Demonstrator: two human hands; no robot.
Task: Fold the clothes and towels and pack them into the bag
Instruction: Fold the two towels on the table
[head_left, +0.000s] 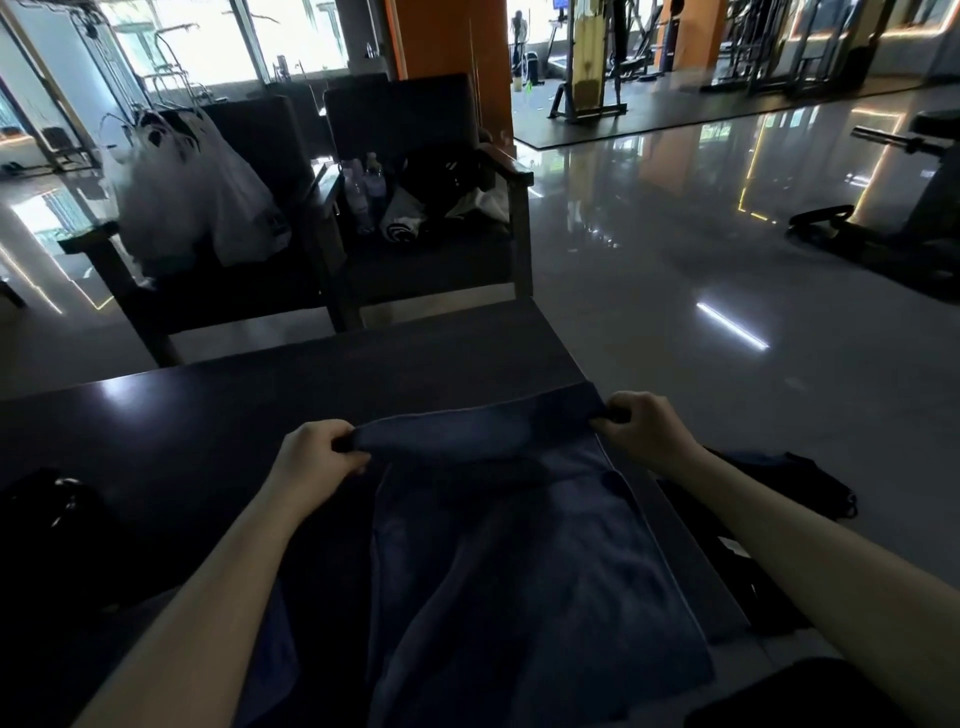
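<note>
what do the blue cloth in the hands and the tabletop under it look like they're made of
The blue cloth: soft matte fabric, probably towelling; it sags and creases and has a pale hemmed edge. The tabletop: dark, smooth, semi-gloss, perhaps lacquered wood or laminate; it reflects a light patch.

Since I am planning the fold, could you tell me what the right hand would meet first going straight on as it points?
Probably nothing soon: the right hand, pinching the towel, points forward-left over bare table; the chair beyond comes next, though depth is unclear.
</note>
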